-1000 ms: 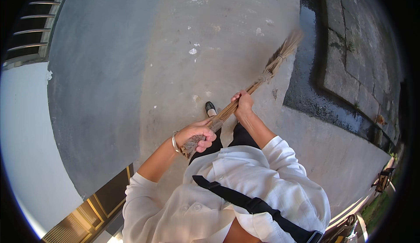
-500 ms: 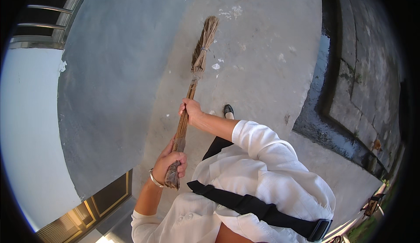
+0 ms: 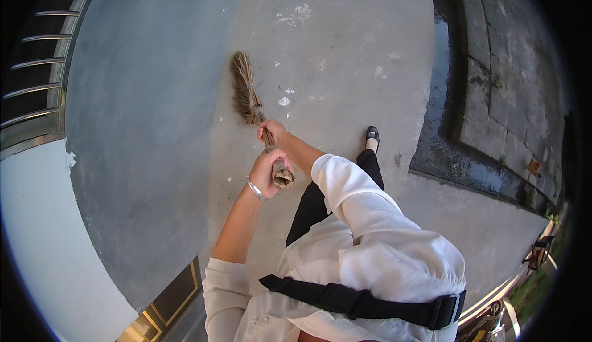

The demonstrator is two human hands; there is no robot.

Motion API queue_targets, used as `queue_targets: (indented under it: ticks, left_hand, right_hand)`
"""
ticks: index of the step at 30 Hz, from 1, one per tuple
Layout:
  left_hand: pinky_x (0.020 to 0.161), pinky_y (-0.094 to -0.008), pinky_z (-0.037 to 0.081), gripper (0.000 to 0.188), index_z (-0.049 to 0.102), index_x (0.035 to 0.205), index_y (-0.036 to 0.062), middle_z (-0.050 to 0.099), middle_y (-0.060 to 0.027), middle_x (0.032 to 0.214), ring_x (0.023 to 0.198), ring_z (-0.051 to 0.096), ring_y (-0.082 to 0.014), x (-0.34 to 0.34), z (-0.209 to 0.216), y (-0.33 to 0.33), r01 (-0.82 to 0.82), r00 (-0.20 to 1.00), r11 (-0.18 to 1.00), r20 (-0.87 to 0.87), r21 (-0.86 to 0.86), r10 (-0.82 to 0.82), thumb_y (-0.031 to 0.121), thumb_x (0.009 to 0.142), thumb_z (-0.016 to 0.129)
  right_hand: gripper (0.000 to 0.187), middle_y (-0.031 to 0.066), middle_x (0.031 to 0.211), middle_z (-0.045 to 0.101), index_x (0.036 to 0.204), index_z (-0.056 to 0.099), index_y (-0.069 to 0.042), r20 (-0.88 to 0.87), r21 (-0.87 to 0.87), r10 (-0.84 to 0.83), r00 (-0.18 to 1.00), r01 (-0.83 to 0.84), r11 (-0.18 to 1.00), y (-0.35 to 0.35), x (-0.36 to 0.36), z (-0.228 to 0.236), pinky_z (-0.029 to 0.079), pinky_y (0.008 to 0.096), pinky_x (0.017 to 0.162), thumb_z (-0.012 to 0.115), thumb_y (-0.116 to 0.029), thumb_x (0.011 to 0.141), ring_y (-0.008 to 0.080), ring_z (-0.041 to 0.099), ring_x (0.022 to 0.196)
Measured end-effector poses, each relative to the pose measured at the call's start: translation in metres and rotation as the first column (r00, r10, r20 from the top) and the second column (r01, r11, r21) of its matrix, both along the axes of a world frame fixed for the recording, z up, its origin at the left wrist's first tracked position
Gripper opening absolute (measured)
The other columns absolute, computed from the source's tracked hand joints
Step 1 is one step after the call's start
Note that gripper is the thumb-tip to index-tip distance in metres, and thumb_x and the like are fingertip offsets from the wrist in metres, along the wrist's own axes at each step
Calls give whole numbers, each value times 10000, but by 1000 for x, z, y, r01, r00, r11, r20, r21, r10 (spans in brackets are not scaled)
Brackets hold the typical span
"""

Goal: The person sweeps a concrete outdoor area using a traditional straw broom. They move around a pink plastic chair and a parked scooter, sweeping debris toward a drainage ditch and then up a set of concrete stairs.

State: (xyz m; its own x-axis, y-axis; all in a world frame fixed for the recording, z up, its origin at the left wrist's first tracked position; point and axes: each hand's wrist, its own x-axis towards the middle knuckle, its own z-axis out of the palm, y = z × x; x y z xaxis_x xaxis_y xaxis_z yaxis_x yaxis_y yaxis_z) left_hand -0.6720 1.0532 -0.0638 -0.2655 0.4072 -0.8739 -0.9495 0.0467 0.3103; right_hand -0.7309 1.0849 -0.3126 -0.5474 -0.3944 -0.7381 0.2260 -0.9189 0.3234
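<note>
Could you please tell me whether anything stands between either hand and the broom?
Nothing visible does: the left hand wraps the broom near the butt end of its handle, and the right hand grips farther along, close to the bristles. The silver bracelet sits apart from the broom.

Broom bristles: swept from the wet channel's (image 3: 439, 65) edge, through the upper middle, to the left beside the blue-grey band (image 3: 148, 126); broom bristles (image 3: 246, 88) now lie lower in view than half a second ago.
Handle end (image 3: 283, 179): turned up, its hollow butt facing the camera.
Right grip (image 3: 273, 132): carried from right to left across the body.
Left grip (image 3: 269, 171): raised since half a second ago, now appearing close below the right one.
Black shoe (image 3: 372, 134): shifted rightward, more trouser leg (image 3: 370, 168) showing.
</note>
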Motion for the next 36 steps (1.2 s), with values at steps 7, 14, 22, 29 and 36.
queue_targets:
  ticks: [7,14,22,29,36]
  left_hand:
    - [577,-287,450,149,503,640,57,539,-72,614,573,540,-176,45,-6,180,199,978,969,-87,147,-188,147,758,506]
    - [568,-272,457,106,520,666,55,558,-65,645,592,552,-155,81,-20,350,506,862,842,-91,188,-498,123,745,511]
    - [478,-213,449,147,428,663,52,483,-28,628,498,483,-100,118,-34,473,439,703,739,317,510,-637,104,789,484]
    - [420,-192,426,121,358,749,-3,406,-39,668,476,446,-82,142,-100,413,-179,363,885,865,430,-347,66,811,435]
    - [442,-189,440,154,376,710,9,391,-29,631,476,446,-79,142,-71,335,-213,496,930,854,298,-160,98,824,427]
  right_hand:
    - [136,46,549,413,719,346,-24,-87,-122,-149,985,138,983,214,61,9,417,238,408,401,-67,836,130,426,433]
    - [140,43,547,418,704,344,-37,-48,101,-532,846,534,840,408,151,87,407,219,389,414,-61,823,121,423,424]
    - [90,68,558,432,705,381,-8,161,665,-693,703,442,602,578,269,31,399,277,379,390,19,791,151,405,418]
    - [206,191,693,570,970,476,121,573,812,-622,534,-269,518,538,325,15,442,352,406,429,-12,819,234,563,497]
    - [157,140,611,472,910,413,85,527,754,-502,686,-105,648,424,288,-17,418,361,405,395,25,766,242,488,441]
